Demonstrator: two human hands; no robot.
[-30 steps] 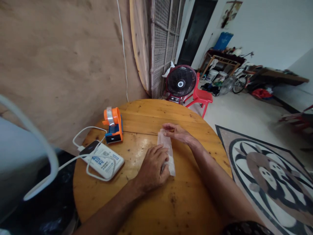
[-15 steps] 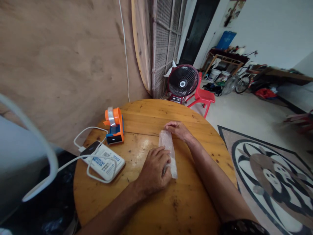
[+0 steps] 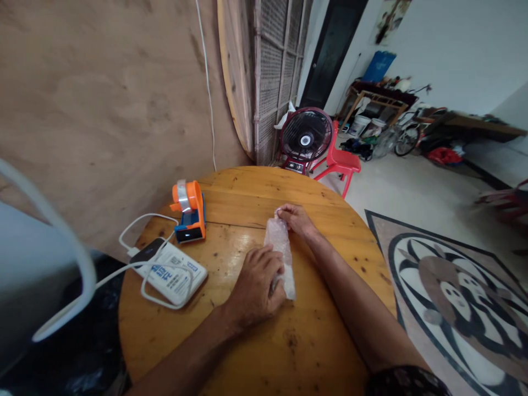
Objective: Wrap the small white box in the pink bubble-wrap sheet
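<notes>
A narrow bubble-wrap bundle [image 3: 284,254] lies lengthwise on the round wooden table in front of me, translucent and faintly pink. My left hand [image 3: 260,280] rests over its left side, curled fingers and thumb holding it against the tabletop. At the far end, my right hand [image 3: 295,218] pinches a small raised tip of the wrap between thumb and fingers. Whatever the wrap encloses cannot be made out. Left of the hands stands an orange and blue tape dispenser [image 3: 190,212] with a roll of clear tape.
A white power bank [image 3: 175,275] with a looped white cable lies at the left of the wooden table [image 3: 325,341]. Beyond the far edge are a fan [image 3: 305,137] and a red chair [image 3: 342,159]. A wooden wall [image 3: 103,99] borders the left.
My right hand now holds up a tip of the wrap at the far end, where the end lay flatter before. My left hand stays on the bundle. The whole view has shifted slightly.
</notes>
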